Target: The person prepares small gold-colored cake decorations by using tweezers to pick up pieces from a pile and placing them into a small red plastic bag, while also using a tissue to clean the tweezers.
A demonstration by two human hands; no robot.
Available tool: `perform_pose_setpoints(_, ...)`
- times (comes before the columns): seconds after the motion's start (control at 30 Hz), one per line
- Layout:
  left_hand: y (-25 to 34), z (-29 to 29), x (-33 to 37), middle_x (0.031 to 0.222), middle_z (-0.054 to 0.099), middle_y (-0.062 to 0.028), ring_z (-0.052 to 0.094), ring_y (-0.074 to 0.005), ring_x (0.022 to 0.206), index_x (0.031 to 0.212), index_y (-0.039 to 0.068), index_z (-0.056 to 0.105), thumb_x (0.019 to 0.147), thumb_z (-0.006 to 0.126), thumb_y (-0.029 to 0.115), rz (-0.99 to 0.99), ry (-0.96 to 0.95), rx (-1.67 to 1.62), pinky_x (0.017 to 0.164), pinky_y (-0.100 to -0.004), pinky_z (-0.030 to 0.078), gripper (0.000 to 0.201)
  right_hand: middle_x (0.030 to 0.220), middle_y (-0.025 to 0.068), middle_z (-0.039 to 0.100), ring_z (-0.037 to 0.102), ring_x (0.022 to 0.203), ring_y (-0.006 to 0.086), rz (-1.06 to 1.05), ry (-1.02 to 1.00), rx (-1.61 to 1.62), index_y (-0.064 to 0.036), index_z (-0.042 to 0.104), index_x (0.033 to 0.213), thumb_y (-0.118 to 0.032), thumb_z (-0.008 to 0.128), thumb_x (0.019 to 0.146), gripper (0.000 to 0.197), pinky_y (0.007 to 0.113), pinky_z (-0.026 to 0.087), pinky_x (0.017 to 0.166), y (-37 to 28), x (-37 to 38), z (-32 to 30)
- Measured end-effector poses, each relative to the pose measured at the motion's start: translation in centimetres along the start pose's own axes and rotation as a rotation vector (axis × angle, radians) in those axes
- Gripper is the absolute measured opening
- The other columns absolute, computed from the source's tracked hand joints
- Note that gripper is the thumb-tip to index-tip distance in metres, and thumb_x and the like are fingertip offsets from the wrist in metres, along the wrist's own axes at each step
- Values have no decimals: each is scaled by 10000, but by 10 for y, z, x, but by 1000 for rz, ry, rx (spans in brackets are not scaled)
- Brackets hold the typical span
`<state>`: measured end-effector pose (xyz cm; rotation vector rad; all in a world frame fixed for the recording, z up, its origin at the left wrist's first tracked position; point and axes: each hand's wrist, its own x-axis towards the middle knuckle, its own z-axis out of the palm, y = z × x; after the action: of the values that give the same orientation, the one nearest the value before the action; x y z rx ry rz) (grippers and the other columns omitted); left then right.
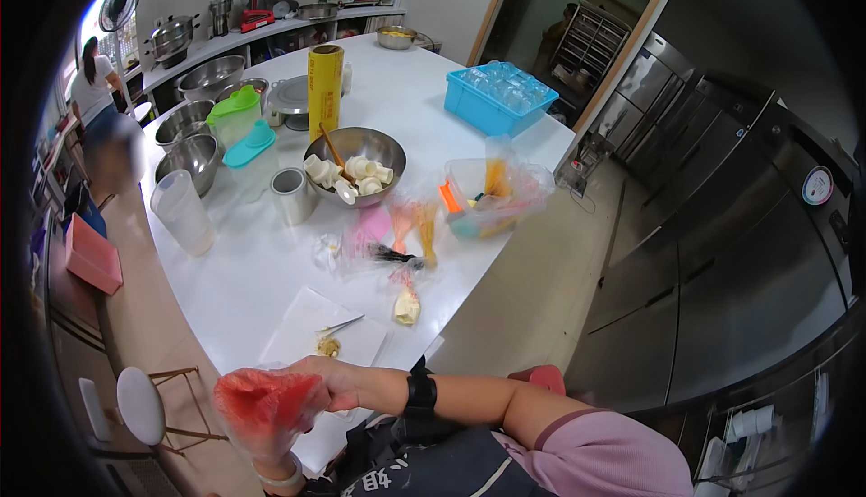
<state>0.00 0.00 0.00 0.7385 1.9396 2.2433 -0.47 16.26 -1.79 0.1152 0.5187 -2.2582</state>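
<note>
My left hand [260,443] is held up at the table's near edge, wrapped round a thin plastic bag coloured red inside [262,395], whose mouth faces up. On the bag's right side, the fingers of my right hand [332,383] are closed on its rim. Just beyond lies a white sheet [311,317] with a small thin tool [341,325] and a crumbly yellowish lump [327,346] on it. Filled piping bags lie farther off: one cream [407,306], one black [392,254], one yellow [426,237] and one pinkish [401,226].
A steel bowl [397,150] holds white pieces and a wooden-handled tool. Around it stand a yellow film roll [325,91], a metal cup [290,197], a clear jug [180,217], a clear bin [505,217] and a blue crate [492,114]. Another person [95,91] stands far left.
</note>
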Motion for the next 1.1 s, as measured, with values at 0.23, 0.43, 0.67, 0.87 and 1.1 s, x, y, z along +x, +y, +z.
perform_pose_setpoints(0.23, 32, 10, -3, 1005, 595, -119, 566, -234, 920, 1058, -13, 550, 788, 619, 100, 278, 210, 637, 811, -324, 440, 301, 522, -27, 471, 412, 420, 62, -12, 107, -54, -109, 514, 639, -118, 534, 827, 189, 183, 302, 373, 16, 11, -3)
perform_pose_setpoints(0.43, -17, -25, -59, 1173, 514, -110, 513, -227, 1041, 1244, 21, 421, 825, 607, 143, -173, 300, -140, 894, -314, 425, 475, 632, 47, 587, 546, 508, 110, 135, 282, -518, -27, 605, 831, -267, 540, 868, 251, 205, 434, 471, 14, 5, -14)
perform_pose_setpoints(0.67, -36, -62, -87, 1248, 463, -134, 488, -267, 1100, 1282, 30, 387, 881, 523, 229, -205, 417, -1082, 918, -355, 433, 468, 741, 69, 642, 610, 642, 158, -426, 749, -1718, -13, 613, 981, -157, 684, 734, 294, 266, 476, 575, -40, -17, -132)
perform_pose_setpoints(0.87, -51, -60, -76, 1097, 570, -137, 581, -229, 944, 1216, -40, 454, 806, 599, 144, -226, 310, 327, 829, -298, 486, 472, 932, 70, 561, 544, 892, 256, -491, 598, -2167, -103, 577, 1056, -126, 672, 695, 374, 359, 450, 745, -56, -12, -188)
perform_pose_setpoints(1.1, -68, -51, -53, 1145, 523, -63, 531, -160, 993, 1270, 32, 397, 632, 727, -35, -347, 187, 116, 843, -253, 453, 722, 863, 56, 536, 537, 800, 246, -498, 509, -2270, -113, 622, 959, -127, 655, 725, 237, 359, 444, 698, -63, 0, -202)
